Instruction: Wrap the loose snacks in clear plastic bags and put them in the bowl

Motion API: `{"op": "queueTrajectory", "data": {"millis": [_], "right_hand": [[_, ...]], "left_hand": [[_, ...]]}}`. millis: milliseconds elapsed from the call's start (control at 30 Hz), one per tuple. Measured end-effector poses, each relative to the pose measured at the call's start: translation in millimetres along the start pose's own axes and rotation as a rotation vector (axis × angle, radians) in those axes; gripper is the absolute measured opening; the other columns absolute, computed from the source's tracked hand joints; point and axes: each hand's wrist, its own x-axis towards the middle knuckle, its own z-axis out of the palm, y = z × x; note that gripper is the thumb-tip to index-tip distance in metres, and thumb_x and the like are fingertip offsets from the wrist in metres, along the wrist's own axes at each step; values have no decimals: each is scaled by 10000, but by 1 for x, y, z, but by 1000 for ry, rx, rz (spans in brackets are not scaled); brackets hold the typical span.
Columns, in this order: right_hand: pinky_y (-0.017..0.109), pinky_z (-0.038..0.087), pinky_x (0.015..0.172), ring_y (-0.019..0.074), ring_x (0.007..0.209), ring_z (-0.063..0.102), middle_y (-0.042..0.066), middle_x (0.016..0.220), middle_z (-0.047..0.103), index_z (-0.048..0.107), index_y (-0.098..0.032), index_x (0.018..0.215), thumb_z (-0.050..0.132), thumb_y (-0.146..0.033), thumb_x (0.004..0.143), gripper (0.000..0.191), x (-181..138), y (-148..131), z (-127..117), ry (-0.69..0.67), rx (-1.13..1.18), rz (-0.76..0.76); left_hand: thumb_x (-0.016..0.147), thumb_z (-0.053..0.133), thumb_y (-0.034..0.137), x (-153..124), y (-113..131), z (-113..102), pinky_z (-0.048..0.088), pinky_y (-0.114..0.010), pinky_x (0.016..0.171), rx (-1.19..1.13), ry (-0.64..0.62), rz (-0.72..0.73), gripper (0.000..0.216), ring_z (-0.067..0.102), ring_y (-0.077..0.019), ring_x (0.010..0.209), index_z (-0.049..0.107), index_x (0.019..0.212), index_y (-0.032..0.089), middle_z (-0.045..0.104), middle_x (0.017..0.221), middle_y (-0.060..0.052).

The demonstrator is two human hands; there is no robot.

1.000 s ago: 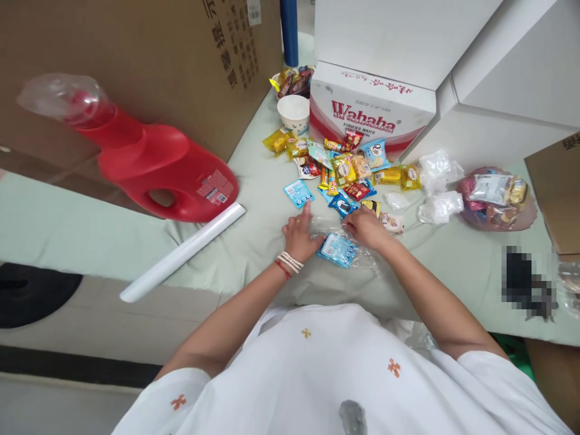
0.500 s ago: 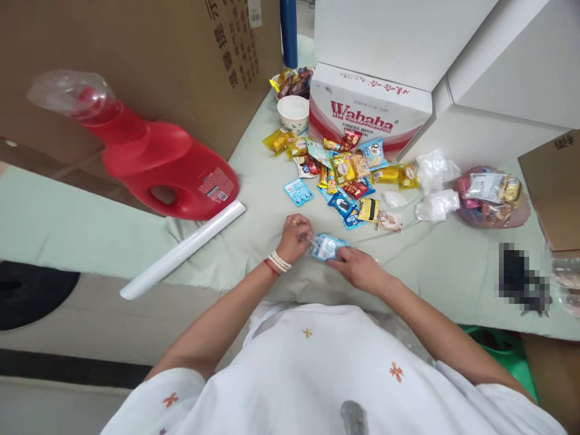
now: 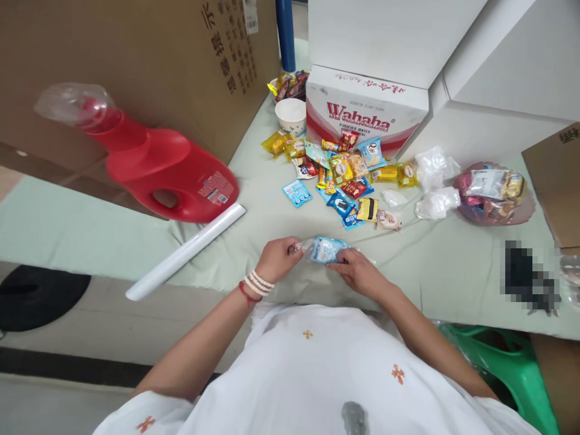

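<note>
A small clear plastic bag with blue snack packets [image 3: 327, 249] inside is held just above the pale green cloth, close to my body. My left hand [image 3: 277, 260] pinches the bag's left end with closed fingers. My right hand [image 3: 359, 273] grips its right side from below. A pile of small snack packets [image 3: 348, 172] in yellow, red and blue lies beyond my hands. One loose blue packet [image 3: 297, 193] lies to the pile's left.
A red detergent jug [image 3: 158, 169] lies on its side at the left, with a white tube [image 3: 185, 251] beside it. A Wahaha carton [image 3: 362, 112] and a paper cup [image 3: 290, 115] stand behind the pile. Crumpled clear bags [image 3: 435, 181] and a filled snack bag [image 3: 493, 193] lie at the right.
The bag was flat on the cloth with my hands working at it. Both hands then gathered it, lifted it and drew it towards my body, with my left hand shifting further left.
</note>
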Motion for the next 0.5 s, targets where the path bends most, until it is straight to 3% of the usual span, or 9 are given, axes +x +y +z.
{"op": "queueTrajectory", "data": {"millis": [67,133,200,300,433,500], "right_hand": [[358,452,848,219,931,518,84,1047,604,757,-277,1216,516,-175,1007,335,1,-1,0,0,6,-7],[367,464,854,224,941,525,88,1050,615,757,-276,1217,513,-188,1011,332,2,-1,-1,13,15,-6],[382,482,863,232,952,539,98,1064,633,754,-265,1223,509,-210,1014,326,1,-2,-1,34,47,-12],[398,512,895,237,982,586,102,1093,674,724,-260,1258,475,-271,1040,331,-8,-1,0,118,173,21],[469,506,946,286,1031,574,129,1084,667,705,-231,1251,511,-381,1025,333,-24,2,9,486,35,433],[542,468,997,340,1124,520,178,1190,618,709,-195,1236,616,-431,958,376,-29,2,14,559,-114,601]], "left_hand": [[888,603,435,0,13,2,429,-251,620,-187,-54,31,288,568,-146,622,654,762,181,616,644,18],[942,536,436,5,29,14,449,-246,615,-256,-75,54,333,590,-147,624,703,824,172,665,665,9],[1000,416,313,11,45,33,485,-258,664,-161,-102,54,370,636,-160,655,758,981,174,733,727,-15],[980,446,203,14,60,59,501,-307,767,-1,-67,42,379,709,-213,833,741,1218,199,796,965,-85],[1000,474,219,6,66,71,472,-341,759,219,-41,63,350,707,-252,901,742,1221,268,779,1044,-108],[1013,477,247,2,65,72,460,-363,766,338,31,110,327,690,-263,917,743,1201,275,763,1035,-111]]}}
